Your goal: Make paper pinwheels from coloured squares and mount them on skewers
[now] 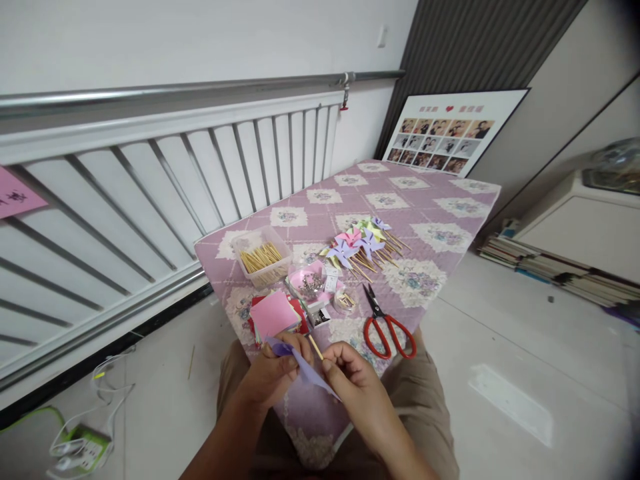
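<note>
My left hand (274, 375) and my right hand (356, 381) meet over the near end of a low table (450, 200) with a purple floral cloth. Both pinch a folded purple paper pinwheel (306, 369), and a thin wooden stick (315, 347) pokes up between the fingers. Just beyond my hands lies a stack of coloured paper squares (274, 315), pink on top. Several finished paper pinwheels on sticks (361, 243) lie fanned out in the middle of the table.
Red-handled scissors (384, 321) lie right of my hands. A clear box of wooden sticks (262, 257) and a small clear tray of pins (313, 283) sit behind the paper. A white railing runs along the left; a photo board (453, 130) leans at the far end; books (555, 270) lie on the floor at right.
</note>
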A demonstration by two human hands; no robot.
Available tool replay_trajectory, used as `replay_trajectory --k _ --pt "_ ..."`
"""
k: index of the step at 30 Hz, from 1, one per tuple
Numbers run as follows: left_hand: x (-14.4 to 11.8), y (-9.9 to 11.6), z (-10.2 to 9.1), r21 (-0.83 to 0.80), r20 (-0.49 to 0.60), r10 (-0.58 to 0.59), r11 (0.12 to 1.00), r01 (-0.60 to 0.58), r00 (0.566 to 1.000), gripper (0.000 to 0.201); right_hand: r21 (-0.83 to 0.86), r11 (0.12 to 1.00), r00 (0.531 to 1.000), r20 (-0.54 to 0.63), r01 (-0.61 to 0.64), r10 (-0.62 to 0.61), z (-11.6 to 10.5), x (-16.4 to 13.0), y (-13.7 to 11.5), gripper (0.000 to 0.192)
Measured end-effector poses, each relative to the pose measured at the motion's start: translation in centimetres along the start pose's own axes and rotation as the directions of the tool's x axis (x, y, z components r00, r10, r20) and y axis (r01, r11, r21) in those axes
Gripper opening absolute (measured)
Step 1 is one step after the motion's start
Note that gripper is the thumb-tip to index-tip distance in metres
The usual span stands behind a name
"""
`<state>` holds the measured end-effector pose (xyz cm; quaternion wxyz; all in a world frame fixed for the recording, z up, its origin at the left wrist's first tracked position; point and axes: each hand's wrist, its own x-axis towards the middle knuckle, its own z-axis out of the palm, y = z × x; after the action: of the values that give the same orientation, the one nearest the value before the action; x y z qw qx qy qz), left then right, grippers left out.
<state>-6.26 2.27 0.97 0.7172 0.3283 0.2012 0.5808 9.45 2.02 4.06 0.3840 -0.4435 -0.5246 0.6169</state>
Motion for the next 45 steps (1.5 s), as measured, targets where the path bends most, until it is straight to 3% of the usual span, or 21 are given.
replay_trajectory --k 4,7,13,37,45 --pt "0.2 0.3 0.4 0.010 0.032 0.005 1.000 -0.005 0.999 0.020 0.049 0.998 0.999 0.026 -0.025 0.023 0.2 0.0 0.1 0.022" --pt "0.3 0.5 0.5 0.009 0.065 0.038 0.999 -0.038 0.997 0.020 0.043 0.999 1.000 0.016 0.024 -0.025 0.2 0.0 0.2 0.020" --pt "0.1 0.8 0.8 0.029 0.024 0.058 0.998 -0.059 0.998 0.022 0.012 0.998 0.998 -0.017 0.055 -0.054 0.6 0.0 0.1 0.017" --pt "-0.1 0.9 1.1 0.106 0.024 0.193 0.975 -0.195 0.981 0.010 -0.033 0.989 0.987 -0.057 0.145 -0.147 1.4 -0.8 -1.5 0.009" --pt "-0.4 0.9 1.3 0.154 0.022 0.231 0.961 -0.231 0.973 0.011 0.055 0.993 0.994 -0.048 0.105 -0.103 1.6 -0.8 -1.8 0.007"
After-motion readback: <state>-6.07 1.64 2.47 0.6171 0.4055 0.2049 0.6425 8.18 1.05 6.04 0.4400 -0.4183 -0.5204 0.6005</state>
